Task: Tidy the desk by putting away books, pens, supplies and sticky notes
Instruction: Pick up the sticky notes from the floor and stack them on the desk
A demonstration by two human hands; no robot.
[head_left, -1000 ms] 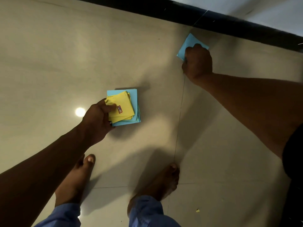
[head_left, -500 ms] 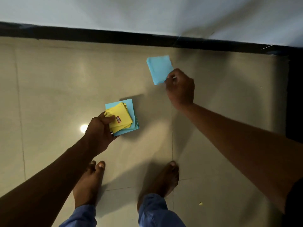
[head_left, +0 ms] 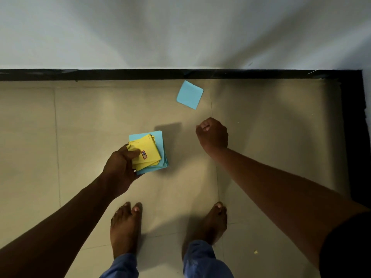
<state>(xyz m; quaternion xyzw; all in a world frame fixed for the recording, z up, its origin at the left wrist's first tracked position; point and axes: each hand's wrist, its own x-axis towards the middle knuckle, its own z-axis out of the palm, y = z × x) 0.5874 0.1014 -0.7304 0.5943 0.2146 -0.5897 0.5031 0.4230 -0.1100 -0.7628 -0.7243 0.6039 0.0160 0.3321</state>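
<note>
the tiled floor meets a black skirting strip under a pale wall. two bare feet stand on it below blue trouser cuffs. the left hand has its grip around a stack of sticky notes, yellow sheets fanned over blue ones, its free corner pointing away toward the skirting. the right hand is clenched on nothing. a single blue note sits tilted, one corner down, beyond that fist and apart from it; whether it lies on the floor cannot be told.
</note>
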